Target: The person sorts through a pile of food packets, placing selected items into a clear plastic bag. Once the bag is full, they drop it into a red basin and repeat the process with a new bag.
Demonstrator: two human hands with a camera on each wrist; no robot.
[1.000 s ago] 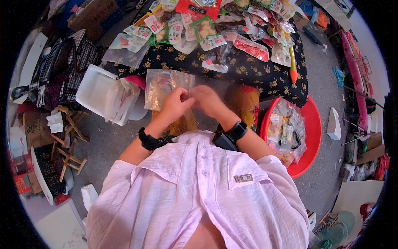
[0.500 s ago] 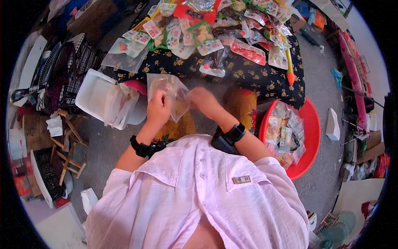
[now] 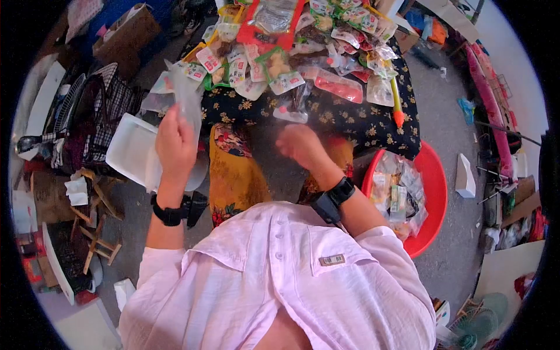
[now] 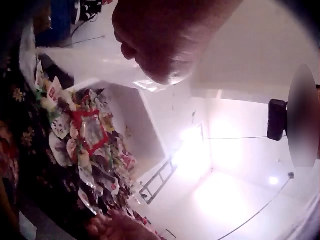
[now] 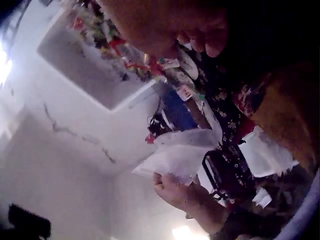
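Note:
My left hand (image 3: 176,143) is raised on the left side and grips the lower edge of a clear plastic bag (image 3: 188,96). The bag stands up from the fingers, over the table's left corner. From the right wrist view, the same bag (image 5: 182,152) looks whitish and spread above the left hand (image 5: 175,192). My right hand (image 3: 302,147) hovers between the knees and the table edge, slightly blurred, its fingers loosely bent with nothing seen in them. Nearest to it, a clear packet with a white label (image 3: 290,114) lies at the table's front edge.
Food packets (image 3: 338,84) are heaped on the table's dark flowered cloth (image 3: 245,109), with a red-bordered bag (image 3: 269,23) among them. A white plastic tub (image 3: 125,160) stands at the left. On the floor at right, a red basin (image 3: 434,198) holds more packets.
My left hand has carried the clear bag from above the lap to the left and up, away from the right hand. The right hand has shifted slightly to the right.

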